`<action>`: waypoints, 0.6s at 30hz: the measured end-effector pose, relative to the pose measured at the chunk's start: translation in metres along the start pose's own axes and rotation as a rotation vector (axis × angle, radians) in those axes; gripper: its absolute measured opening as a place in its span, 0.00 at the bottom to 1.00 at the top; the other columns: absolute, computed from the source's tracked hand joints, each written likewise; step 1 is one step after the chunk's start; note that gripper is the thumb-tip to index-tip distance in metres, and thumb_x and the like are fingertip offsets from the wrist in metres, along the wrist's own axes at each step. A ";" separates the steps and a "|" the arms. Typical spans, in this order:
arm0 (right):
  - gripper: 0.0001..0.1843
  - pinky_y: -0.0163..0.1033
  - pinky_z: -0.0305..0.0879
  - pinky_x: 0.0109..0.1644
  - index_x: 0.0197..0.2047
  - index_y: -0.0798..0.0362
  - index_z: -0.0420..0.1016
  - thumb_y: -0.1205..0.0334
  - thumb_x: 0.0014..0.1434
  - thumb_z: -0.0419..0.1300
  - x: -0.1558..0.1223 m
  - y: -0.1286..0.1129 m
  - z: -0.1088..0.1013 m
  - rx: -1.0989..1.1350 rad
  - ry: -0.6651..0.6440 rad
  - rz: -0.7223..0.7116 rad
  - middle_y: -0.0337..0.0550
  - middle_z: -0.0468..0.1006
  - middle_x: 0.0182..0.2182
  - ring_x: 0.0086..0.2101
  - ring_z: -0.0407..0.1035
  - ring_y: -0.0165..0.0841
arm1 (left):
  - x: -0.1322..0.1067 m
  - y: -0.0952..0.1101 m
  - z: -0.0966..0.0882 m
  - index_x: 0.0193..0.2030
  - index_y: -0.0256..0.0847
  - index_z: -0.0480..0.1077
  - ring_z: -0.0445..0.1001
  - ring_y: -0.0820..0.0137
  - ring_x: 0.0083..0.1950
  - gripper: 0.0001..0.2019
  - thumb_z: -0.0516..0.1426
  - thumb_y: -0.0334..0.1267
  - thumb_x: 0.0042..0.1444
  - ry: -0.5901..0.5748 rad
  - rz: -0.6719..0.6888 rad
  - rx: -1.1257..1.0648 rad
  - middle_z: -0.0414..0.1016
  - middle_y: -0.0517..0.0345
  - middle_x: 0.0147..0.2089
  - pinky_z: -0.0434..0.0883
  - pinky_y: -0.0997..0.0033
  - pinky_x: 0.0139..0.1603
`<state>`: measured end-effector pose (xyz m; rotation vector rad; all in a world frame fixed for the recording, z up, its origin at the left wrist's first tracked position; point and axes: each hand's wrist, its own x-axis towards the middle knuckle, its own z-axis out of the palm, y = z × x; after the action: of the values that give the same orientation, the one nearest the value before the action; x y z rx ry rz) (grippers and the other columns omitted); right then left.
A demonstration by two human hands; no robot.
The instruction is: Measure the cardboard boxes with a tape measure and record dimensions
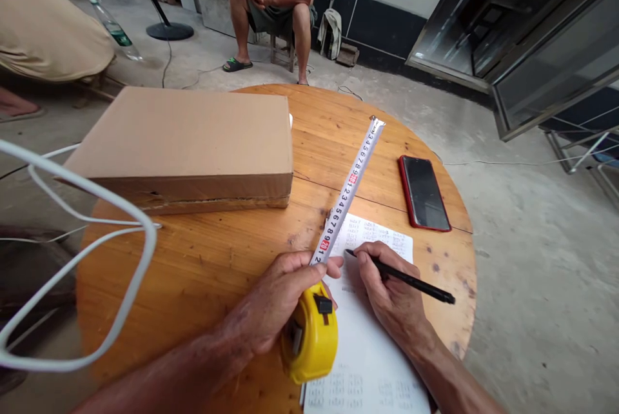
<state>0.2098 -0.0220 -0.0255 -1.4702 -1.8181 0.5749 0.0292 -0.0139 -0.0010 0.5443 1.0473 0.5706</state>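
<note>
My left hand (285, 291) is closed on a yellow tape measure (312, 336), thumb on the blade by the case mouth. The white blade (344, 198) runs out up and to the right over the table, marked past 20, with a metal hook at its end. In my right hand (391, 288) is a black pen (411, 280), its tip close to the paper. Both hands are over a white notebook (372, 362) covered in handwritten rows of figures, partly hidden by the hands and the tape case.
A closed cardboard box (193, 137) sits on the round wooden table (251, 240), left of the blade. To the right lies a phone in a red case (425, 193). White bent tubing (140, 272) crosses the left foreground. A person (273, 8) sits on a stool beyond the table.
</note>
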 end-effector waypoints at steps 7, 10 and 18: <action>0.06 0.33 0.61 0.31 0.34 0.54 0.70 0.67 0.61 0.53 0.001 0.000 0.001 -0.012 0.006 -0.021 0.37 0.72 0.25 0.26 0.66 0.27 | 0.001 -0.002 0.000 0.36 0.37 0.73 0.67 0.76 0.22 0.10 0.56 0.41 0.53 -0.008 -0.004 -0.018 0.75 0.59 0.22 0.61 0.80 0.23; 0.07 0.32 0.61 0.31 0.34 0.54 0.70 0.68 0.61 0.53 0.002 0.000 0.002 -0.015 0.016 -0.026 0.37 0.72 0.25 0.26 0.66 0.27 | 0.001 -0.001 0.000 0.37 0.37 0.73 0.67 0.76 0.22 0.10 0.57 0.41 0.53 -0.003 -0.008 -0.014 0.75 0.59 0.22 0.61 0.80 0.23; 0.07 0.33 0.61 0.31 0.34 0.54 0.70 0.68 0.62 0.52 0.003 0.000 0.003 -0.044 -0.001 -0.049 0.37 0.71 0.25 0.26 0.66 0.27 | 0.000 0.000 0.001 0.37 0.37 0.73 0.65 0.76 0.21 0.10 0.57 0.41 0.53 0.002 -0.011 -0.008 0.75 0.58 0.22 0.61 0.80 0.23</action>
<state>0.2078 -0.0189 -0.0267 -1.4501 -1.8732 0.5146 0.0298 -0.0142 -0.0012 0.5309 1.0484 0.5657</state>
